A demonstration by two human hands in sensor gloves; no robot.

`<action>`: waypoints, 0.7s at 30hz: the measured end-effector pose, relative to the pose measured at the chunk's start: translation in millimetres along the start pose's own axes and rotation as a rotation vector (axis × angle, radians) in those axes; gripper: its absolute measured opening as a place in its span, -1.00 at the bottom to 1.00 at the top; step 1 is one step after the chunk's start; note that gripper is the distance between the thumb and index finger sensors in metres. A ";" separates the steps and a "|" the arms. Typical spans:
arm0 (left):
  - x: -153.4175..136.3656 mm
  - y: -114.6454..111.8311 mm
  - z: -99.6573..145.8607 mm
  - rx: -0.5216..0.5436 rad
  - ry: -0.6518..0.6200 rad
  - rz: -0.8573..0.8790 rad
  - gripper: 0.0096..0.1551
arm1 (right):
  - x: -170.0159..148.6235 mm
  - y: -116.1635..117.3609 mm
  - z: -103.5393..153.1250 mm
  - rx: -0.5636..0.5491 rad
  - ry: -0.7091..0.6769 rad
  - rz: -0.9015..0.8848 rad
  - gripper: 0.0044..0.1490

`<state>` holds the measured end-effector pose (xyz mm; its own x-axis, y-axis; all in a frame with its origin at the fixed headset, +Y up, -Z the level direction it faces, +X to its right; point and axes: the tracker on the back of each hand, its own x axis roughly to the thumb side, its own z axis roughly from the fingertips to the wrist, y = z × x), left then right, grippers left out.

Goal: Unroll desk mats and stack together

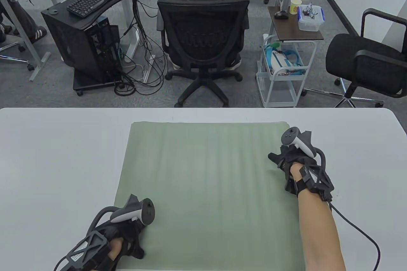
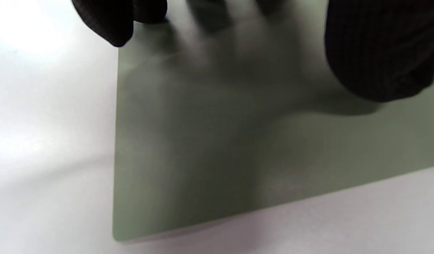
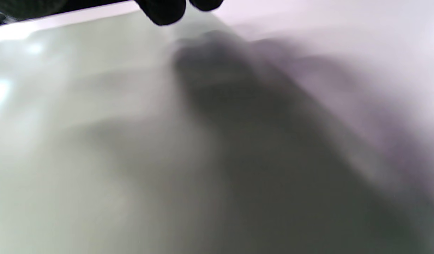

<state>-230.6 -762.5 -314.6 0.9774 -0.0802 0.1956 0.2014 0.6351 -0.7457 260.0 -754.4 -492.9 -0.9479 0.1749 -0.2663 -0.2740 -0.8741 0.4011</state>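
A sage-green desk mat [image 1: 206, 188] lies unrolled and flat on the white table [image 1: 57, 156], with faint curl ridges across it. My left hand [image 1: 127, 236] rests on the mat's near left corner. In the left wrist view the gloved fingers [image 2: 375, 53] lie spread on the mat [image 2: 203, 148] near its corner. My right hand [image 1: 292, 163] rests on the mat's right edge, further back. In the right wrist view only dark fingertips [image 3: 164, 10] show above the blurred mat [image 3: 97, 141]. Neither hand grips anything. I see one mat surface only.
Beyond the table's far edge are an office chair [image 1: 203, 45] with a seated person, a computer tower [image 1: 82, 42], a white cart [image 1: 283, 67] and a black armchair [image 1: 365, 58]. The right glove's cable [image 1: 359, 229] trails over the table at the right.
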 end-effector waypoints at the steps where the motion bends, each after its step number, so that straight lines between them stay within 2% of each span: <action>1: -3.0 3.8 -0.1 -0.002 -0.009 0.039 0.15 | 3.8 5.3 9.2 0.023 -0.033 0.009 0.08; 4: -20.4 20.7 2.0 0.034 -0.088 0.215 -0.06 | 11.8 26.4 50.7 0.186 -0.110 0.103 0.10; 5: -23.1 24.4 4.1 0.047 -0.100 0.254 -0.05 | 11.7 29.0 60.8 0.202 -0.117 0.135 0.11; 9: -19.6 43.7 20.7 0.249 -0.126 0.317 -0.01 | 9.0 35.0 111.9 0.137 -0.200 0.178 0.13; 14: 11.4 53.0 29.6 0.524 -0.159 0.380 0.00 | 19.0 53.4 170.4 0.038 -0.289 0.137 0.14; 18: 33.5 43.9 30.1 0.712 -0.143 0.368 0.04 | 28.4 72.3 202.0 -0.041 -0.328 0.112 0.15; 20: 38.2 39.2 28.6 0.771 -0.139 0.358 0.07 | 29.8 80.2 209.1 -0.084 -0.314 0.075 0.16; 21: 38.8 38.3 28.8 0.757 -0.141 0.349 0.08 | 29.5 85.7 208.9 -0.121 -0.300 0.051 0.16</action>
<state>-186.9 -719.1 -317.3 0.9482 0.2811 0.1480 -0.2576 0.9530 -0.1595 174.5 -729.5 -283.3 -0.9704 0.2398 0.0286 -0.2210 -0.9295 0.2952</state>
